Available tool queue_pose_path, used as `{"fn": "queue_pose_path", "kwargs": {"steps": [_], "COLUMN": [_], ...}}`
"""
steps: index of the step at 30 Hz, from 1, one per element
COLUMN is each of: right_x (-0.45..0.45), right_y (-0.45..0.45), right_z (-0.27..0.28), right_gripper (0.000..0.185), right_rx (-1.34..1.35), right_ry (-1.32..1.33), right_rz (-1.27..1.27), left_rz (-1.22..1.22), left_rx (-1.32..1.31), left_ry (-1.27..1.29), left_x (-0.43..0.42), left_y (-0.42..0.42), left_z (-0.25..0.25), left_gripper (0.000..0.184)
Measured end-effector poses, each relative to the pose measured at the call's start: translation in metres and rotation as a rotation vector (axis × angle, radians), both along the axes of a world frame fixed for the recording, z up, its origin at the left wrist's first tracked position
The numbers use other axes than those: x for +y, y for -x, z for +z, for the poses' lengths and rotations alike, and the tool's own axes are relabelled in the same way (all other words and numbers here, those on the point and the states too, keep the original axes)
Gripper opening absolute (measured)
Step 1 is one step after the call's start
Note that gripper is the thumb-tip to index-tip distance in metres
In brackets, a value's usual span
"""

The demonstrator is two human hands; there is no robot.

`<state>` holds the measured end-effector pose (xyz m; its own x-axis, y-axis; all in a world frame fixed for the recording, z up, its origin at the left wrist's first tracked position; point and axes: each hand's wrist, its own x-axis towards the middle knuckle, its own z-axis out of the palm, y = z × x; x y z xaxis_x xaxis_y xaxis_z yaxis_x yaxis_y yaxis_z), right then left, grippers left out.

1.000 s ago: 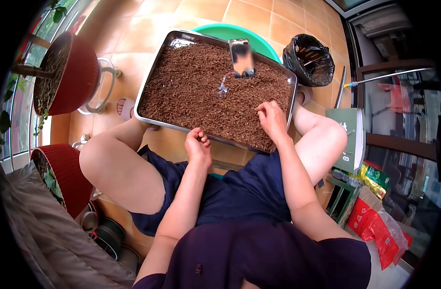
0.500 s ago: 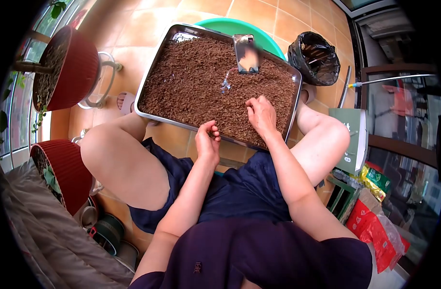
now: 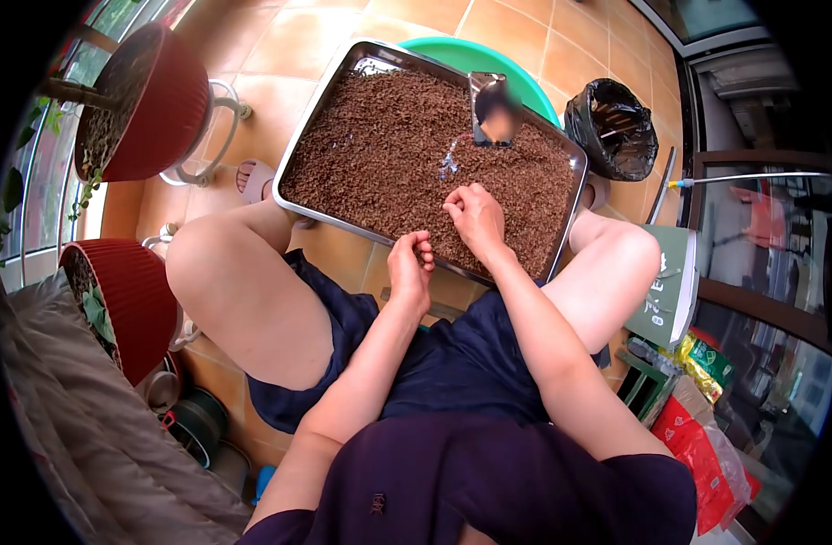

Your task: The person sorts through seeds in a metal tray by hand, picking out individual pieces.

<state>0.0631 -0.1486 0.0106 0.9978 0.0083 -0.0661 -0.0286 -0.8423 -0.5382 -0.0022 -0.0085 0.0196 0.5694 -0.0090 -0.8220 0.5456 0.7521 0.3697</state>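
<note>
Fingertips together, any pinch unclear, the right hand (image 3: 478,221) should probably brush brown granules (image 3: 380,154) below lightly, left hand (image 3: 409,272) half-curled alongside, its grip unclear.

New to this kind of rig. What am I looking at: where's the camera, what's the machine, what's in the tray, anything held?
There's no machine here: just a seated person's two bare hands. The camera is worn on the head, looking forward and down, so the far side of the scene is at the top.

Between the knees is a metal tray spread with brown, crumbly material. A phone lies towards its far edge, with a small charm beside it. A green basin shows behind.

The right hand is over the material, fingertips together; the left hand is half-curled at the tray's near edge. Whether either holds something small, I can't tell.
</note>
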Motion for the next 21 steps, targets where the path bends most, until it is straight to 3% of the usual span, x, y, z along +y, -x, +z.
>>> {"fn": "queue_pose_path", "kwargs": {"steps": [6,18,21], "right_x": [-0.024,0.049,0.065], "right_y": [-0.001,-0.012,-0.019], "right_z": [0.006,0.000,-0.021], "right_gripper": [0.028,0.010,0.010], "right_rx": [0.300,-0.114,-0.179], "right_ry": [-0.101,-0.122,0.079], "right_rz": [-0.191,0.200,0.273], "left_rz": [-0.022,-0.056,-0.038], "left_rx": [-0.019,0.044,0.038], "left_ry": [0.001,-0.008,-0.009], "left_x": [-0.008,-0.002,0.002], "left_y": [0.000,0.003,0.003], "left_z": [0.006,0.006,0.009], "left_gripper": [0.021,0.024,0.023]}}
